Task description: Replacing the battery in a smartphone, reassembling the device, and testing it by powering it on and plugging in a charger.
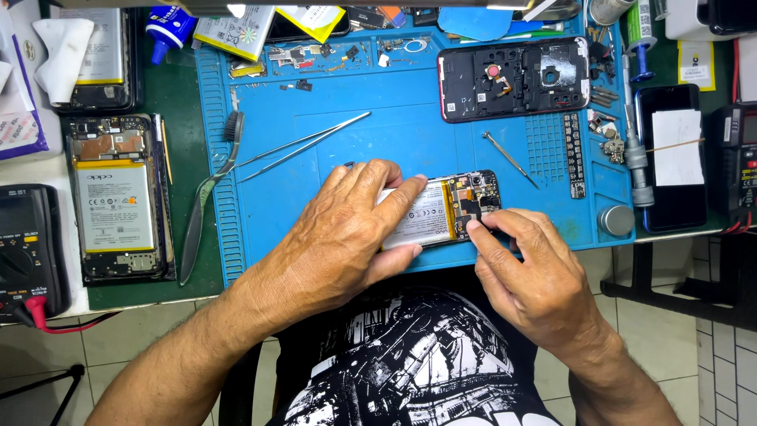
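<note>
Blue matting covers the middle of the bench [181,102], a silicone work mat [410,134] whose near edge runs just above the person's lap. At that near edge, about the middle of the mat, lies an opened phone [465,207] with its back off, the white battery and the small circuit board showing.

The left hand [347,229] lies flat over the phone's left half, fingers [394,201] spread across the battery and the thumb along the near side, pressing rather than gripping. The right hand [528,272] comes in from the near right corner of the mat; its fingers are bunched narrow, one fingertip on the board end of the phone. Whether it pinches anything cannot be made out.

Open room on the mat lies behind the hands: a bare blue patch between the tweezers [303,146] at the left and a thin metal probe [511,159] at the right. A black phone frame [512,79] lies near the far right corner. A brush [206,197] lies along the mat's left edge, and a metal screwdriver [635,150] along its right.

Left of the mat, on the bench, another opened phone [118,197] lies with its battery up. A multimeter [27,252] is cut off by the left border, and the phone's left part is hidden under the left hand.
</note>
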